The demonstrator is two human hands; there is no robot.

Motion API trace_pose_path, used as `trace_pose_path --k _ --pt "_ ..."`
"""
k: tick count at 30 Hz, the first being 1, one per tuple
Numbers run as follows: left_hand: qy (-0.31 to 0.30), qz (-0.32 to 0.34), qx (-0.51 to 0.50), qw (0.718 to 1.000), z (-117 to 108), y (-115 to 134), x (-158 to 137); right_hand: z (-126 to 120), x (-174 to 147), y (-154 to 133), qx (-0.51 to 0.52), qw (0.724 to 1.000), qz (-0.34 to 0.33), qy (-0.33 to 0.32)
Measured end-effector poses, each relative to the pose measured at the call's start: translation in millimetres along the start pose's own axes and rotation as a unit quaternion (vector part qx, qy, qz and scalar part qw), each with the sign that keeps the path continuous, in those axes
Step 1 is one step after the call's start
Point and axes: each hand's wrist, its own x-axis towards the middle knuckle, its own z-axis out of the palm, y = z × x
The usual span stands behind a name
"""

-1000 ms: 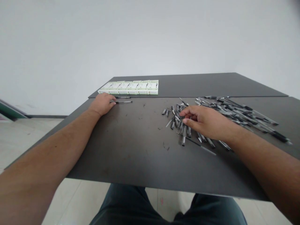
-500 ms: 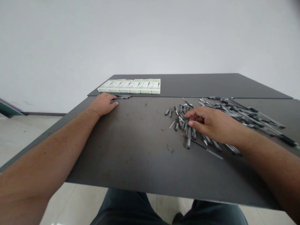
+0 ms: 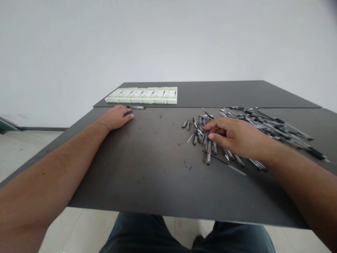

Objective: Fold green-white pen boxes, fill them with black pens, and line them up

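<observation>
My left hand (image 3: 116, 117) lies palm down on the dark table (image 3: 147, 165) at the far left, fingertips touching a black pen (image 3: 135, 107) that lies just in front of a row of white-and-green boxes (image 3: 143, 95). My right hand (image 3: 234, 137) hovers over a scatter of small pen parts (image 3: 200, 131), fingers curled and reaching among them; I see nothing clearly gripped. A large heap of pens (image 3: 271, 126) spreads behind and to the right of that hand.
A second dark table (image 3: 223, 93) butts against the far edge. A white wall rises behind. My dark trousers (image 3: 158, 235) show below the near table edge, over a light tiled floor (image 3: 23, 151).
My left hand slid the pens nearer the boxes, and only one pen shows there now. My right hand keeps picking among the small parts. The view shifted slightly.
</observation>
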Motion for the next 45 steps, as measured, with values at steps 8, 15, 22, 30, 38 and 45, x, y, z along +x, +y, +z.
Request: trace_pose_path --k 8,15,22,30,38,45 --pt "0.055 0.051 -0.046 0.996 -22.3 45.4 -10.7 -5.7 5.9 6.7 -0.019 0.998 0.055 0.04" --pt "0.016 0.06 -0.178 0.982 -59.0 162.3 -41.2 -10.8 10.9 16.9 -0.019 0.99 0.105 0.096" --pt "-0.001 0.11 -0.181 0.977 -72.4 257.9 -43.0 -11.1 13.1 22.4 -0.016 0.99 0.107 0.093" --pt "0.036 0.108 -0.191 0.975 -64.0 286.2 -34.8 -25.3 12.4 22.3 -0.073 0.989 0.118 0.056" --pt "0.067 0.121 -0.205 0.969 -49.9 261.1 -38.6 -33.7 7.9 11.7 -0.104 0.99 0.086 -0.043" --pt "0.09 0.153 -0.226 0.958 -46.9 261.5 -39.7 -14.8 0.8 -2.7 -0.055 0.986 -0.044 -0.151"
